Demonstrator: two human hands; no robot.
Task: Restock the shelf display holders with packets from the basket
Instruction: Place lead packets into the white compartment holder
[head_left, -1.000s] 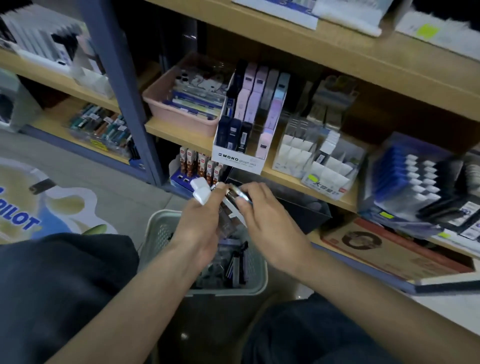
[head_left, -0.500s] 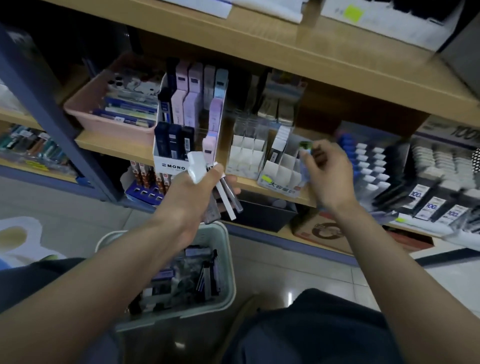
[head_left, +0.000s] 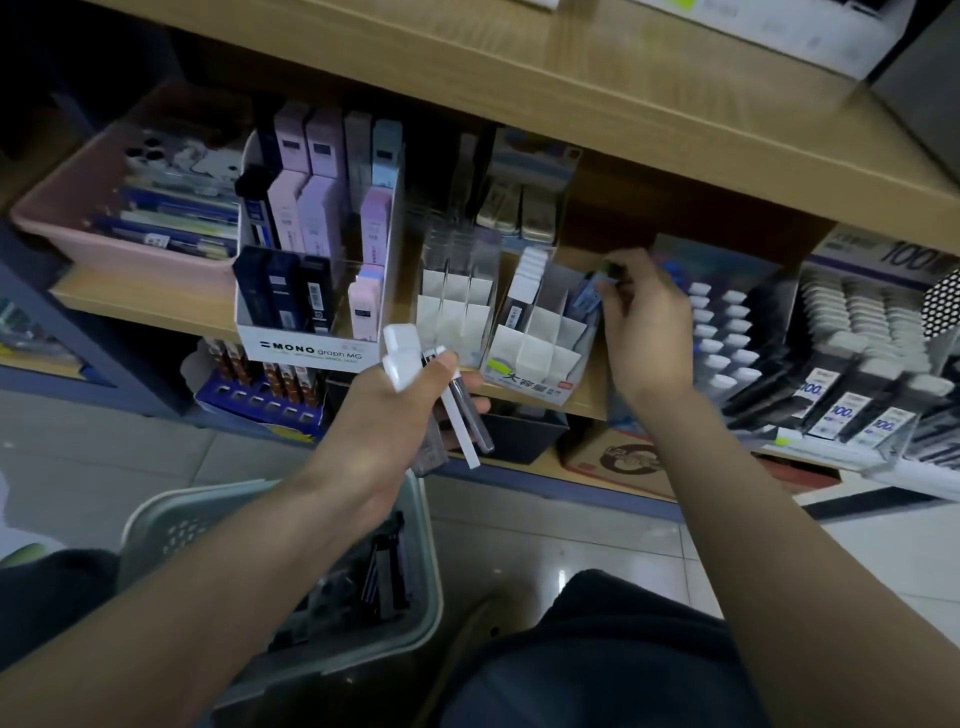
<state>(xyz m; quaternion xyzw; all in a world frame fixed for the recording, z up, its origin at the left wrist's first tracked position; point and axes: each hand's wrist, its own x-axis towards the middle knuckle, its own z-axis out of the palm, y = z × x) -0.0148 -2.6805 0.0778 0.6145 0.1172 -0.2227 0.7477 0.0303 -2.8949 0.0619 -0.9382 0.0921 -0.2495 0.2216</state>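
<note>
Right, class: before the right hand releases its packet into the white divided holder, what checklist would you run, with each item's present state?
1. Right hand pinches the small green-topped packet: ok.
2. That packet is at the right rear of the white cardboard divided holder: ok.
3. Slot beneath it has room: cannot tell, the hand hides it.
4. Holder's front slots show free space: ok.
5. Left hand grips the bundle of white and clear packets: ok.
6. Pale green perforated plastic basket below holds more packets: ok.
</note>
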